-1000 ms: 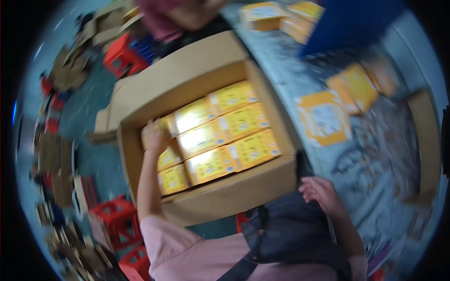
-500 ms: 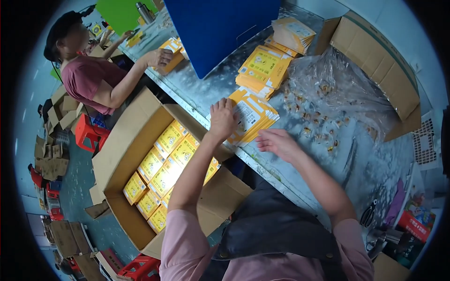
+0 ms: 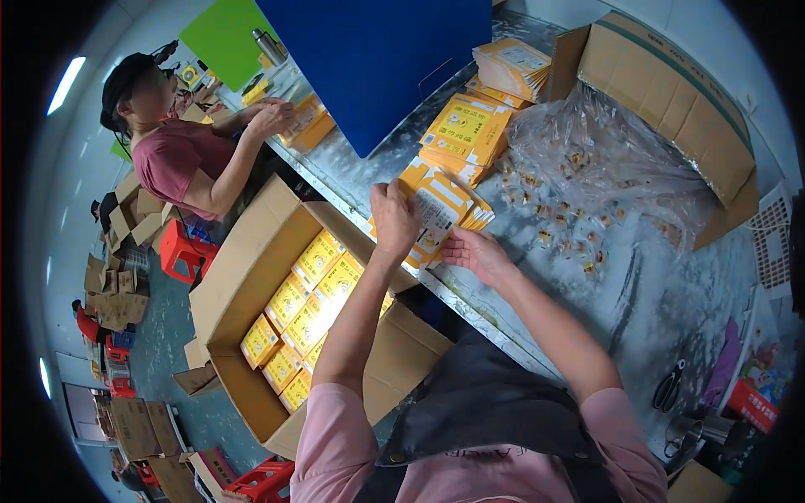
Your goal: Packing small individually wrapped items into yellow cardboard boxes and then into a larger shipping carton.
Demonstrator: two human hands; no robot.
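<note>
Left hand (image 3: pixel 396 221) now out of carton (image 3: pixel 402 356), on left edge of packet stack (image 3: pixel 438 205); right hand (image 3: pixel 478 256) now holds its near right corner; co-worker's hands (image 3: pixel 270 120) now together

A blue divider (image 3: pixel 377 67) stands over the counter (image 3: pixel 646 310) just left of the stacked packets (image 3: pixel 468 130); crumpled plastic (image 3: pixel 608 155) bars the right side, leaving room to pass between plastic and scissors (image 3: pixel 668 386).
</note>
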